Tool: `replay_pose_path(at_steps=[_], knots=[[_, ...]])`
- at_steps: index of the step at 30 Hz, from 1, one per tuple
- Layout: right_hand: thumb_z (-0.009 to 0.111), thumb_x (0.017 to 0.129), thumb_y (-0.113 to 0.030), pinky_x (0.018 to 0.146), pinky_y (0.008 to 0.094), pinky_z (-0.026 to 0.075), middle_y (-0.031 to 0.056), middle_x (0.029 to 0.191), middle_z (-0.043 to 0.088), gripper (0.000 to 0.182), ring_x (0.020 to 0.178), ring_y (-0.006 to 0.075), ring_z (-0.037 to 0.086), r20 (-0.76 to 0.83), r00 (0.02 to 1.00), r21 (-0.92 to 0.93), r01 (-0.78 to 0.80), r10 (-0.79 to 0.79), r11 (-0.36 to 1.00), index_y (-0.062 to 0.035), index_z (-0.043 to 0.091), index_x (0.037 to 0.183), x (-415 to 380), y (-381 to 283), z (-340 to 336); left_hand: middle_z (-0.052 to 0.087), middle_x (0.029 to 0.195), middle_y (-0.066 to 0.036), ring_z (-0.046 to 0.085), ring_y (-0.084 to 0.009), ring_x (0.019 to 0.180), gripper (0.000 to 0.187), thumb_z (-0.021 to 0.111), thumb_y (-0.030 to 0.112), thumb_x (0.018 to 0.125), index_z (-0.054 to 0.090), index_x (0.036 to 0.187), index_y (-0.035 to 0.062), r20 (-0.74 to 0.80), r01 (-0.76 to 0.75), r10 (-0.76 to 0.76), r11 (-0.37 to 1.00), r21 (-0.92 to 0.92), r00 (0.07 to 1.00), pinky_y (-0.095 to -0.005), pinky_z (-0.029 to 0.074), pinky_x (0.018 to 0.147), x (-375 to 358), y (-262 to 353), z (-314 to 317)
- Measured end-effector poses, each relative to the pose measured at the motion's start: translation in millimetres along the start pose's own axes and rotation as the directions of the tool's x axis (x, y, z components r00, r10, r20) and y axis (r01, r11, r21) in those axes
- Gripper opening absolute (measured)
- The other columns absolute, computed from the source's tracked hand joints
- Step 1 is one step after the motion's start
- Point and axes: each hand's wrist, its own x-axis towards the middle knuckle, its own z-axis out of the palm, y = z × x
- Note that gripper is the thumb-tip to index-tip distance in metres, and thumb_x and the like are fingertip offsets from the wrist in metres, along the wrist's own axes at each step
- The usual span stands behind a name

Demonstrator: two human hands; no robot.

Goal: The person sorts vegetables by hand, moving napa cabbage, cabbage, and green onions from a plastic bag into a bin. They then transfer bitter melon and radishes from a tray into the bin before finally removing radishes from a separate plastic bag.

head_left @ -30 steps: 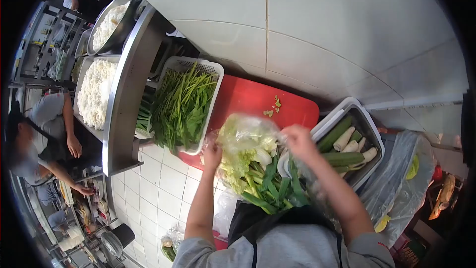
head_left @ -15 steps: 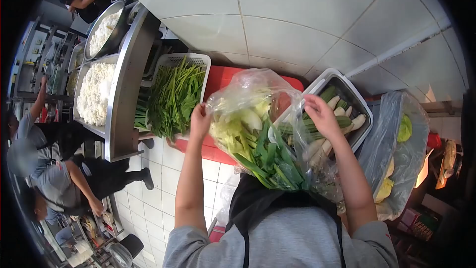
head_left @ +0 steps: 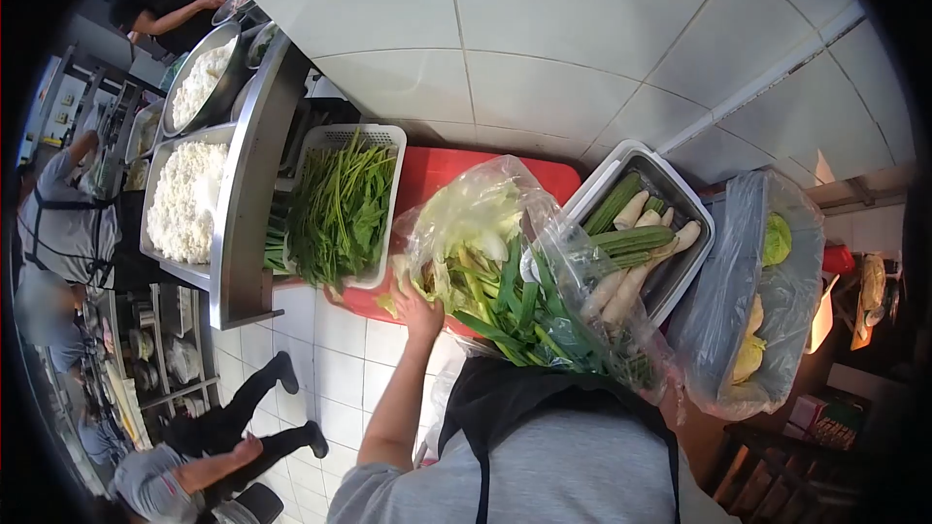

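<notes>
Shows a clear plastic bag (head_left: 432, 233), thin, shiny and crumpled, lying partly over the red board (head_left: 549, 180) and stretching across toward the tub (head_left: 694, 267) on the right. Looks rumpled and bulging at the upper left, with creases catching the light. Holds pale yellow-green leaves (head_left: 481, 257), frilled and loosely heaped, beside long, flat, dark green leaves (head_left: 532, 315) fanned toward the black apron (head_left: 481, 398). Spreads looser over white radishes (head_left: 623, 296) at the lower right, leaving them visible through the film.

Touches the lower left edge of the leafy heap with the left hand (head_left: 417, 311), fingers apart. Cannot tell whether pressing on film or on leaf. Cannot tell the state of the right hand's fingers, out of view.

Shows ridged green gourds (head_left: 636, 241) in the tub, next to more of the radishes. Shows a white perforated basket (head_left: 396, 170) of stemmed greens (head_left: 340, 213) left of the bag, near the metal desk (head_left: 248, 175) with its tray of white crumbly food (head_left: 184, 204). Right of the tub, shows a plastic-lined crate (head_left: 718, 272) with a green cabbage (head_left: 777, 239) inside.
</notes>
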Motion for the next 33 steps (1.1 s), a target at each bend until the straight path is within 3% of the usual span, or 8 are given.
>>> replay_pose_path(at_steps=[1, 3, 6, 10, 18, 25, 28, 33], knots=[[0.067, 0.077, -0.032, 0.091, 0.0406, 0.04, 0.0185, 0.129, 0.041, 0.067, 0.117, 0.0313, 0.043, 0.009, 0.996, 0.23, -0.088, 0.088, 0.969, -0.0007, 0.037, 0.129, -3.4, 3.0, 8.4, 0.017, 0.138, -0.029, 0.02, -0.0446, 0.128, 0.089, 0.068, 0.013, 0.065, 0.018, 0.138, 0.0089, -0.068, -0.121, 0.117, 0.991, -0.053, 0.991, -0.0524, 0.023, 0.102, 22.4, 5.1, -1.8], [0.069, 0.074, -0.034, 0.086, 0.0387, 0.045, 0.0153, 0.123, 0.048, 0.066, 0.113, 0.0281, 0.048, 0.101, 0.972, 0.957, -0.153, 0.212, 0.247, -0.0014, 0.043, 0.125, 3.6, 73.3, 64.3, 0.019, 0.14, -0.025, 0.017, -0.0401, 0.131, 0.088, 0.07, 0.019, 0.067, 0.02, 0.138, 0.0104, 0.011, -0.106, 0.105, 0.992, 0.063, 0.994, -0.0541, 0.021, 0.103, 62.9, 11.5, 5.2], [0.064, 0.077, -0.029, 0.088, 0.0404, 0.042, 0.0159, 0.124, 0.048, 0.056, 0.113, 0.0304, 0.046, -0.154, 0.977, 0.371, -0.079, 0.145, 0.925, -0.004, 0.046, 0.123, -27.5, 68.3, 61.5, 0.018, 0.143, -0.02, 0.013, -0.0361, 0.134, 0.089, 0.071, 0.028, 0.069, 0.019, 0.14, 0.0129, 0.378, -0.026, -0.112, 0.939, 0.342, 0.919, -0.0559, 0.019, 0.104, 102.1, 27.3, -2.6], [0.057, 0.081, -0.023, 0.091, 0.0428, 0.038, 0.0167, 0.125, 0.047, 0.043, 0.113, 0.0334, 0.045, -0.235, 0.967, 0.251, -0.036, 0.097, 0.967, -0.0074, 0.05, 0.121, -48.4, 70.4, 60.5, 0.014, 0.145, -0.018, 0.002, -0.035, 0.136, 0.091, 0.065, 0.045, 0.071, 0.015, 0.141, 0.0144, 0.46, 0.084, -0.296, 0.9, 0.427, 0.837, -0.0619, 0.016, 0.102, 90.4, -7.5, 5.9], [0.047, 0.085, -0.013, 0.092, 0.0447, 0.034, 0.0171, 0.124, 0.047, 0.033, 0.11, 0.0362, 0.044, -0.318, 0.947, 0.117, 0.074, -0.033, 0.99, -0.0115, 0.056, 0.117, -13.8, 50.7, 58.5, 0.01, 0.148, -0.017, 0.009, -0.0393, 0.135, 0.088, 0.059, 0.049, 0.073, 0.018, 0.142, 0.0109, 0.331, -0.262, 0.078, 0.787, 0.559, 0.94, -0.0571, 0.009, 0.107, 2.6, -79.4, 13.4], [0.05, 0.078, -0.009, 0.082, 0.0391, 0.038, 0.0141, 0.112, 0.051, 0.039, 0.097, 0.0297, 0.048, -0.158, 0.987, -0.023, 0.005, -0.009, 1.0, -0.0076, 0.053, 0.117, 13.9, -105.5, 23.8, 0.053, 0.113, -0.029, 0.057, -0.0415, 0.098, 0.059, 0.062, 0.034, 0.074, 0.047, 0.12, 0.0015, 0.624, 0.38, -0.378, 0.915, 0.137, 0.684, -0.0475, 0.047, 0.081, 31.5, -97.7, 54.9], [0.051, 0.075, -0.007, 0.077, 0.0367, 0.04, 0.0128, 0.107, 0.052, 0.042, 0.092, 0.0269, 0.05, -0.129, 0.991, -0.029, 0.017, -0.02, 0.999, -0.006, 0.052, 0.117, 13.0, -127.8, 16.4, 0.063, 0.088, -0.025, 0.062, -0.0365, 0.087, 0.036, 0.058, 0.025, 0.072, 0.059, 0.096, -0.002, 0.692, 0.027, -0.16, 0.98, 0.199, 0.704, -0.0446, 0.049, 0.076, 57.1, -60.0, 27.0], [0.053, 0.07, -0.005, 0.07, 0.0326, 0.042, 0.0106, 0.099, 0.055, 0.047, 0.083, 0.0222, 0.052, -0.116, 0.993, 0.064, -0.026, 0.033, 0.998, -0.0032, 0.05, 0.117, -27.2, -126.9, 7.3, 0.058, 0.102, -0.027, 0.054, -0.0383, 0.101, 0.047, 0.059, 0.027, 0.071, 0.055, 0.107, -0.0038, 0.522, -0.062, 0.285, 0.913, -0.402, 0.804, -0.0412, 0.043, 0.088, 101.7, -25.6, 36.8]])
